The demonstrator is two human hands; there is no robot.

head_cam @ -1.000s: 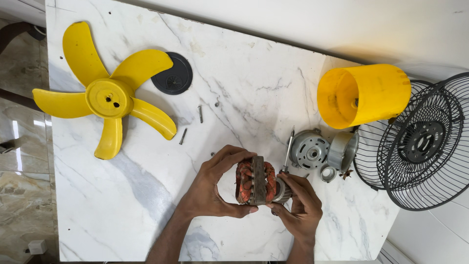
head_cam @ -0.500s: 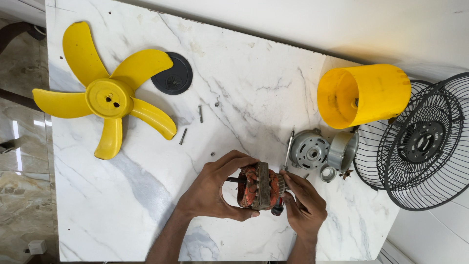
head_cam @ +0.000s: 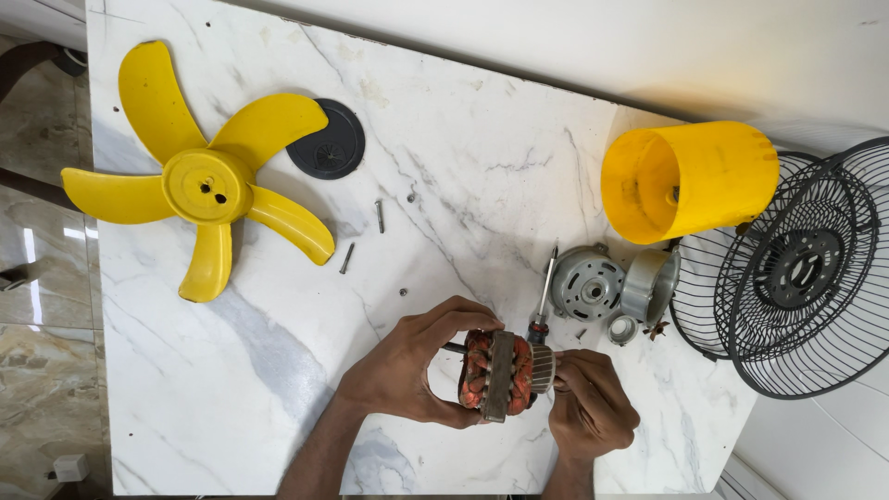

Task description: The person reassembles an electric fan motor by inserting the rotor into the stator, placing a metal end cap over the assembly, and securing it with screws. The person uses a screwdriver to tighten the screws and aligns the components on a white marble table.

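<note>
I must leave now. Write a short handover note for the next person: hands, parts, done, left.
Left hand grips the fan motor core above the marble table. Right hand holds its other end.
Screwdriver lies beside the metal motor covers.
Done: yellow blade, yellow housing and wire grilles are off; loose screws lie on the table.
Left: the core is still in hand, not set down.

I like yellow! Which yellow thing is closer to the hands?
The yellow tub-shaped cover, lying on its side with its open mouth showing. The yellow fan blade lies farther off, at the table's far left.

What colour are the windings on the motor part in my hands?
Reddish-orange copper windings, seen in the head view.
</note>
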